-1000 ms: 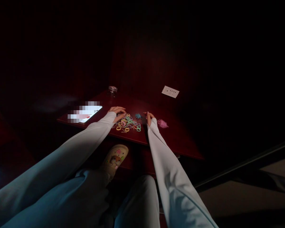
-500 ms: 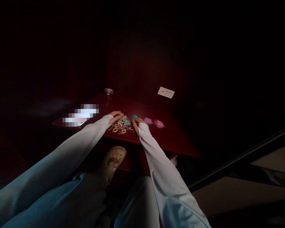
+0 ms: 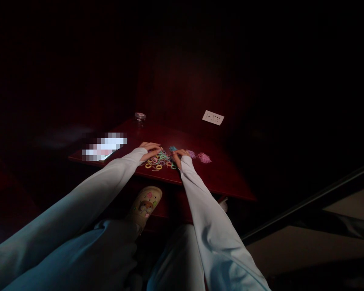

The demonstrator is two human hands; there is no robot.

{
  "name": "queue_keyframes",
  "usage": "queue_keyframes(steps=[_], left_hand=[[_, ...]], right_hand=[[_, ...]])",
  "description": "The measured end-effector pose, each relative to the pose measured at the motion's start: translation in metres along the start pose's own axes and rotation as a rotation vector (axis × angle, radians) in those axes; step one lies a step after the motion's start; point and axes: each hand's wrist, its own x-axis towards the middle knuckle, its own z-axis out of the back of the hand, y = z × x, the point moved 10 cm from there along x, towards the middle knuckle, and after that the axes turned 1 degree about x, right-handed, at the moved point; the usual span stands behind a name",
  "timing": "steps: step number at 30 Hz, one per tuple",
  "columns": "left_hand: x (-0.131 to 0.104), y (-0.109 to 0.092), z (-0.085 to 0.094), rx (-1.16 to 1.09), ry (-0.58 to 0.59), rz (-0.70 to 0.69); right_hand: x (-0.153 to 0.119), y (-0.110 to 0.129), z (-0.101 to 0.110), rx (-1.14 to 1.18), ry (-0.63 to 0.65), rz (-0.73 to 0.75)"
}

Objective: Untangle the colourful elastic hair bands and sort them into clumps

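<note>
Left hand [image 3: 149, 150], band pile [image 3: 163, 159], right hand [image 3: 180, 155]: pile closely flanked.
Left fingers are curved over its edge; the blue bundle [image 3: 172, 148] is located at the right fingertips, nearer that hand, contact unclear. Whether anything is gripped by either hand cannot be determined.

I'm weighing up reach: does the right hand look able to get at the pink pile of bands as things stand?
Probably yes: the pink pile of bands lies to the right of the right hand, on the tabletop, with only the low purple pile of bands between them.
</note>
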Motion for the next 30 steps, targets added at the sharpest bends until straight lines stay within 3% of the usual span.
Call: queue_keyframes(steps=[4,10,17,23,30], left_hand=[[-0.008,-0.016,-0.009,0.180,0.087,-0.103],[-0.003,-0.006,-0.017,0.243,0.217,-0.056],[-0.005,-0.009,-0.012,0.219,0.182,-0.062],[-0.009,-0.024,-0.004,0.233,0.059,-0.121],[-0.009,-0.039,-0.008,0.301,0.050,-0.186]], right_hand=[[-0.004,0.001,-0.002,0.006,0.047,-0.027],[-0.008,-0.001,-0.010,0.039,0.118,-0.048],[-0.001,-0.006,-0.012,0.091,0.082,-0.051],[0.002,-0.009,-0.008,0.140,0.045,-0.059],[0.001,0.003,-0.009,0.153,0.034,-0.032]])
